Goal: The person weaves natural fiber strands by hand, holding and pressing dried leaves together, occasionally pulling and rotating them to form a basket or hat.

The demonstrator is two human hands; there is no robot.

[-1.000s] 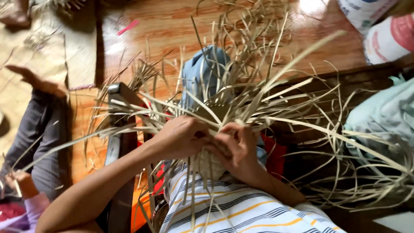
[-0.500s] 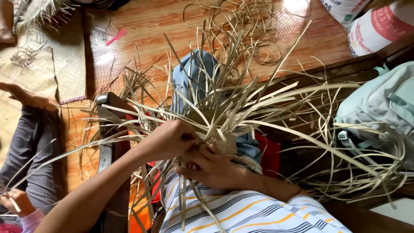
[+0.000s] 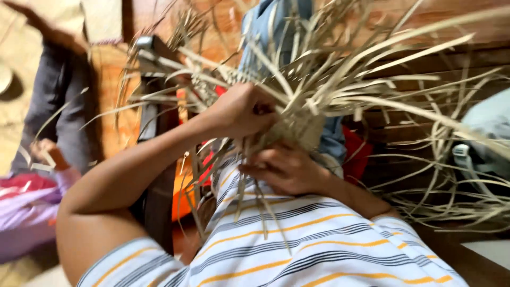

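Straw weaving (image 3: 297,125), a half-made piece with long pale strips fanning toward the upper right of the frame, sits at the centre over the person's lap. The left hand (image 3: 241,111) has its grip closed on the strips at the woven edge; the right hand (image 3: 284,170) grips the piece from below. Underneath lies a polished wooden floor (image 3: 114,122), with a woven mat (image 3: 16,58) at upper left. A pale green bag (image 3: 491,125) rests at right; its contents are hidden.
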